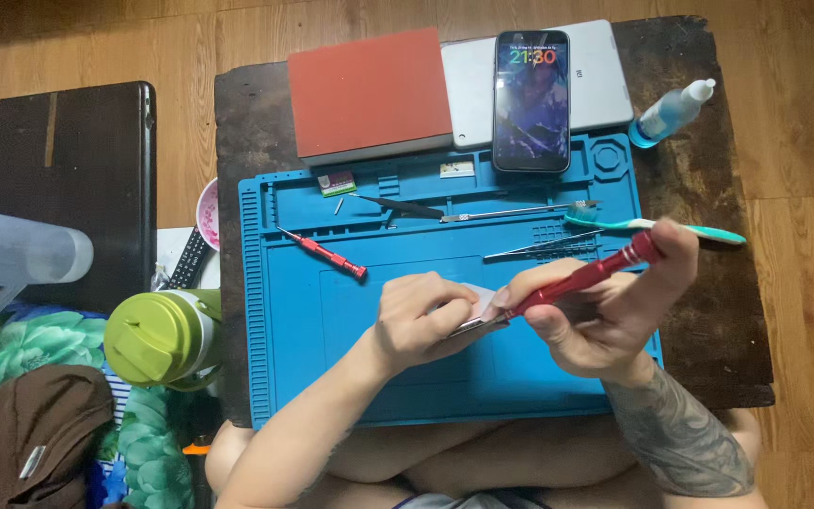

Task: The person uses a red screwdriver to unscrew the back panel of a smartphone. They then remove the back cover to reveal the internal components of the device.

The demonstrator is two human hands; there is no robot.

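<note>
Closest in: left hand pinches a small flat pale part, fingers curled shut on it, held just above the blue work mat; most of the part is hidden under the fingers, so its kind is unclear. Right hand is closed around a red screwdriver, thumb and fingers wrapped on the shaft, index resting near the cap end. Key relation: the driver's long axis runs diagonal, cap up and to the right, tip down and to the left, and the tip meets the right edge of the part, right at the left-hand grip. So the part sits directly left of the right hand, and both hands are nearly touching over the mat's centre. Farther up the mat: a second, smaller red screwdriver lying loose at left, tweezers, a thin metal pry tool, a teal toothbrush. Beyond, at the far edge of the table: a phone with lit screen on a white tablet, a red case, a clear squeeze bottle. Off the table, left: a green-lidded jug.
</note>
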